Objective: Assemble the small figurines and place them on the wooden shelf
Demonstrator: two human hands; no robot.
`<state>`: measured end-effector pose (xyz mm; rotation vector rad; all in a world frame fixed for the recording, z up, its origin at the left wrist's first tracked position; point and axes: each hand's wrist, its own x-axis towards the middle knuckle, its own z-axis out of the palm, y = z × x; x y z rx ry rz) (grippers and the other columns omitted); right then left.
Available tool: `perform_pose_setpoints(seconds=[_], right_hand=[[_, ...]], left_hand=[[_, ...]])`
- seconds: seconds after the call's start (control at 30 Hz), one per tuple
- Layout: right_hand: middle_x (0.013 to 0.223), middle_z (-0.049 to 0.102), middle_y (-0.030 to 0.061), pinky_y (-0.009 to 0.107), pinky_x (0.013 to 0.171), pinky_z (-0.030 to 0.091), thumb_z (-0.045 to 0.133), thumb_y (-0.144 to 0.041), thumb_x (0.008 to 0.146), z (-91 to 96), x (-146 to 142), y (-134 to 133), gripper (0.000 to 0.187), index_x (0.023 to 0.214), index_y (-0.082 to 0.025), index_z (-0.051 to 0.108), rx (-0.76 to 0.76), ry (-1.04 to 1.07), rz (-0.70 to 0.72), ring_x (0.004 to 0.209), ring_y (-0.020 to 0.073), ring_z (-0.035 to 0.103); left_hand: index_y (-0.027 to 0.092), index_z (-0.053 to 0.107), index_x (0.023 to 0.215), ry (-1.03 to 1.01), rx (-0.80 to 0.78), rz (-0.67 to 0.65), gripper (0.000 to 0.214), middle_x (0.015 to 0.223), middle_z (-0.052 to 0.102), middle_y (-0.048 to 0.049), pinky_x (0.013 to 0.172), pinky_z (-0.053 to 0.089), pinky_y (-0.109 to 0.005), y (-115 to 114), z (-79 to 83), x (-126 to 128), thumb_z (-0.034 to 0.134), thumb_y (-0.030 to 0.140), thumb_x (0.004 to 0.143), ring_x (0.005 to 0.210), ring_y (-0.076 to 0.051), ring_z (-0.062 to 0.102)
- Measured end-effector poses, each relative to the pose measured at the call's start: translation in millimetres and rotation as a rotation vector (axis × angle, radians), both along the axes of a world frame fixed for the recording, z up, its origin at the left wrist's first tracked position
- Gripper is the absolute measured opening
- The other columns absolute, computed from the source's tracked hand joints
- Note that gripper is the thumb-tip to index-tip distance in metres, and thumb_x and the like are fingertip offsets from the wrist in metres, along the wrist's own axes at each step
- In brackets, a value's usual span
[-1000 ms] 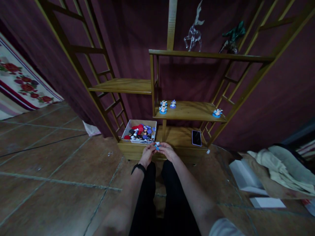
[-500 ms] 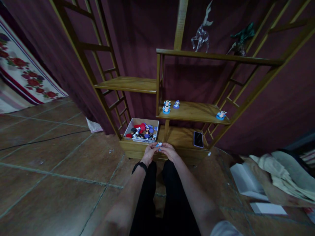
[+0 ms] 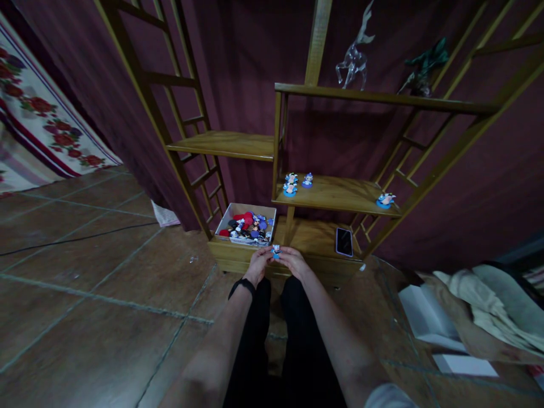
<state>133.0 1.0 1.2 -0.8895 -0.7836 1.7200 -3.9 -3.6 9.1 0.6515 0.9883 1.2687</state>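
Between the fingertips of both hands is a small blue-and-white figurine (image 3: 276,251), held in front of the low wooden cabinet. My left hand (image 3: 259,264) grips it from the left and my right hand (image 3: 294,262) from the right, both closed on it. Just beyond my left hand stands an open cardboard box (image 3: 224,222) filled with small red, purple, black and white figures. On the middle shelf (image 3: 335,191), two blue-based figurines (image 3: 290,188) stand at the left, beside a purple figurine (image 3: 307,180). Another blue-based figurine (image 3: 385,200) is at the right end.
A phone (image 3: 344,242) lies on the lower board at right. Higher up stand a clear glass deer (image 3: 355,61) and a dark green ornament (image 3: 425,68). White boxes (image 3: 431,317) and cloth are on the right; a black cable (image 3: 85,237) crosses the left floor.
The figurine between my hands has turned more upright, showing more of its front. My view has shifted slightly, while the shelf figurines and box keep their places.
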Motion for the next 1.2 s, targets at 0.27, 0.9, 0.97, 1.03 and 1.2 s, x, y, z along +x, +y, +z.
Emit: perform_pose_setpoints(seconds=[0.27, 0.9, 0.97, 1.03, 1.2], right_hand=[[0.088, 0.068, 0.0046, 0.035, 0.083, 0.048, 0.071, -0.021, 0.057, 5.8, 0.5, -1.1, 0.03, 0.086, -0.018, 0.063, 0.017, -0.046, -0.006, 0.084, 0.0175, 0.063], [0.092, 0.067, 0.004, 0.031, 0.078, 0.047, 0.073, -0.028, 0.055, 7.9, 1.1, -4.2, 0.036, 0.088, -0.02, 0.063, 0.049, -0.045, -0.078, 0.083, 0.0172, 0.062], [0.088, 0.068, 0.0043, 0.03, 0.079, 0.046, 0.073, -0.03, 0.055, 7.5, 1.1, -4.4, 0.034, 0.086, -0.018, 0.065, 0.06, -0.041, -0.056, 0.081, 0.0167, 0.062], [0.087, 0.068, 0.0044, 0.03, 0.079, 0.046, 0.073, -0.031, 0.055, 7.4, 1.3, -4.9, 0.034, 0.085, -0.018, 0.065, 0.059, -0.05, -0.045, 0.08, 0.0166, 0.062], [0.086, 0.068, 0.0041, 0.03, 0.078, 0.046, 0.075, -0.031, 0.053, 6.5, 1.5, -6.0, 0.036, 0.084, -0.018, 0.066, 0.036, -0.098, -0.049, 0.08, 0.0164, 0.062]], left_hand=[[0.014, 0.066, 0.085, -0.025, 0.032, -0.005, 0.033, 0.072, 0.065, -0.0038, 0.058, 0.042, -0.021, -0.8, 0.2, -0.3, 0.072, 0.012, 0.053, 0.062, -0.01, 0.056], [0.014, 0.067, 0.085, -0.027, 0.081, -0.063, 0.035, 0.077, 0.068, -0.0055, 0.067, 0.043, -0.024, -5.4, 6.9, -0.8, 0.076, 0.017, 0.051, 0.069, -0.013, 0.059], [0.014, 0.067, 0.085, -0.049, 0.056, -0.058, 0.034, 0.076, 0.068, -0.0054, 0.067, 0.043, -0.025, -5.6, 7.5, -1.3, 0.076, 0.019, 0.053, 0.068, -0.013, 0.059], [0.014, 0.067, 0.084, -0.047, 0.043, -0.062, 0.033, 0.075, 0.068, -0.0054, 0.068, 0.044, -0.025, -6.1, 8.3, -1.4, 0.076, 0.02, 0.052, 0.068, -0.013, 0.06], [0.013, 0.067, 0.076, 0.008, 0.053, -0.07, 0.029, 0.069, 0.067, -0.0035, 0.064, 0.043, -0.024, -7.3, 7.8, -0.7, 0.078, 0.018, 0.049, 0.063, -0.012, 0.059]])
